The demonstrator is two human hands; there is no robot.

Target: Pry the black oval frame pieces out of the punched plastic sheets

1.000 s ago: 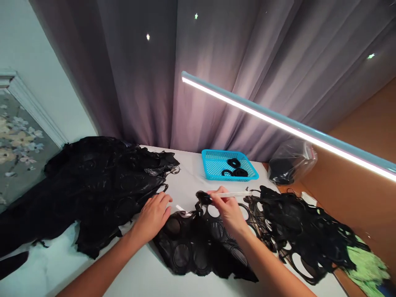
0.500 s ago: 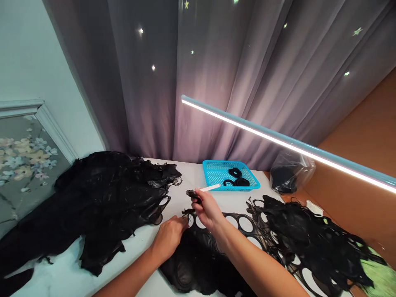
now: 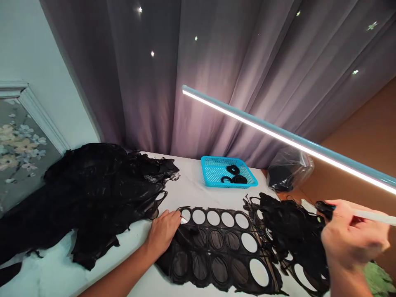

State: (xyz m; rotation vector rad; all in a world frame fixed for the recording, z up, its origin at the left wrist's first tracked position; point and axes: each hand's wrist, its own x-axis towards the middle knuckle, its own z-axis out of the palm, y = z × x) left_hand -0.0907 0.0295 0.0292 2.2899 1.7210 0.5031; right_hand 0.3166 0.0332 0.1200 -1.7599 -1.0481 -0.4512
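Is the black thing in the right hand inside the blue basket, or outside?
Outside: the right hand holds the black thing right of the basket.

Grey-purple curtains (image 3: 204, 82) hung in folds at twelve o'clock, dotted with small bright stars (image 3: 196, 38). A lit tube lamp (image 3: 278, 133) slanted from near twelve down past three. A pale wall (image 3: 27, 45) stood at ten, a framed floral picture (image 3: 23, 144) at nine, a brown wall (image 3: 355, 136) at three, a white tabletop (image 3: 188, 169) toward six.
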